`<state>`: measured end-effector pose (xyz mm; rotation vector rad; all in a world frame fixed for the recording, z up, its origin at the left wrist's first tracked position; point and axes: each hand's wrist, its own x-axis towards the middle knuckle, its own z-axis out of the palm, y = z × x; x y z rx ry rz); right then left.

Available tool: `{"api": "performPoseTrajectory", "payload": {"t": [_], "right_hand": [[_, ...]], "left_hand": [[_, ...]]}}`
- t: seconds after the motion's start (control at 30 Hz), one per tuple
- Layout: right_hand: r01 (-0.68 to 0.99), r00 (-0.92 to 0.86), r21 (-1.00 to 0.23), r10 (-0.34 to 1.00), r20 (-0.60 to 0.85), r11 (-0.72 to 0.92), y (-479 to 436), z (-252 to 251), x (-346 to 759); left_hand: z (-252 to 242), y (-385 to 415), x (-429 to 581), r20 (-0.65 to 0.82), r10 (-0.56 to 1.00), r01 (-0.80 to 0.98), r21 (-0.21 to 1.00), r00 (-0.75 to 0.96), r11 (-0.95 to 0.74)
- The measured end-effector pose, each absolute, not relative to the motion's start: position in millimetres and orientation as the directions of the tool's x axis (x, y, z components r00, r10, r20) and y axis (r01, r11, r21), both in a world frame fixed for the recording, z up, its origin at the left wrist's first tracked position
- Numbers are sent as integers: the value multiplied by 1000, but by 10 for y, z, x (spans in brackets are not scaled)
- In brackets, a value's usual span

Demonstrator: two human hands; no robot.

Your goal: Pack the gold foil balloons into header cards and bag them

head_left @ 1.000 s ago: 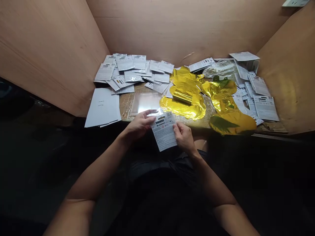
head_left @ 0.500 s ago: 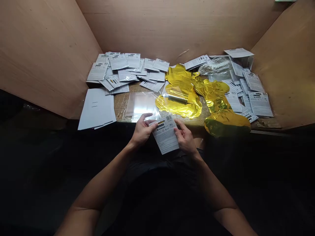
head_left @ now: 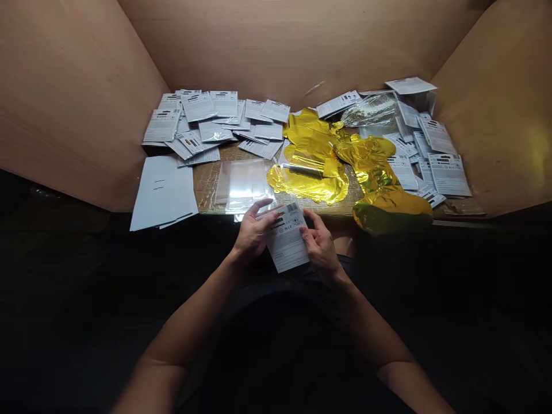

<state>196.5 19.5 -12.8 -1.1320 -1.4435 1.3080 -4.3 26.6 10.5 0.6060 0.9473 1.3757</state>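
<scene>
Above my lap I hold a white printed card (head_left: 287, 244) with a barcode and small symbols, and a thin clear film seems to lie along its top edge. My left hand (head_left: 254, 231) pinches its left side, fingers curled over the upper corner. My right hand (head_left: 318, 247) grips the right edge. Just beyond them, a clear plastic bag (head_left: 240, 185) lies flat on the table's front edge. Gold foil balloons (head_left: 309, 179) lie crumpled to the right of the bag, and neither hand touches them.
Several white printed cards (head_left: 198, 118) lie scattered across the back left of the wooden table (head_left: 207, 184), with more at the right (head_left: 448, 174). A white paper stack (head_left: 161, 192) overhangs the left edge. Plywood panels (head_left: 293, 46) wall the back and sides.
The view has tilted slightly, shifting the table leftward and upward. Both hands stay on the card, and my left fingers have moved up towards its top corner.
</scene>
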Motion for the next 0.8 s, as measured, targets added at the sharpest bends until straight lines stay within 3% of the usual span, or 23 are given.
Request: {"api": "performPoseTrajectory", "payload": {"t": [0.2, 0.37, 0.47, 0.57, 0.63, 0.67, 0.73, 0.8], "right_hand": [[-51, -61, -999, 998, 18, 15, 325, -105, 1982], [-295, -179, -941, 977, -119, -169, 111, -232, 1948], [-361, -117, -908, 976, -184, -214, 7, -317, 1943], [-341, -12, -917, 977, -215, -206, 68, -367, 2002], [-309, 60, -927, 969, -241, -212, 158, -407, 2047], [-294, 94, -932, 963, -251, -214, 202, -436, 2062], [-262, 158, -942, 953, -258, -212, 273, -508, 2070], [-220, 212, -954, 945, -251, -204, 318, -585, 2058]], "left_hand": [[26, 296, 231, -171, 981, -565, 802, 95, 194], [57, 310, 283, -174, 984, -548, 821, 24, 159], [54, 276, 358, -149, 960, -388, 892, 236, 234], [21, 341, 363, 15, 993, -20, 1000, 114, -13], [-16, 476, 311, 272, 961, 344, 898, 59, -275], [-41, 559, 280, 372, 917, 486, 781, 143, -392], [-100, 726, 232, 415, 808, 605, 537, 418, -588], [-159, 853, 216, 355, 730, 617, 391, 584, -683]]}}
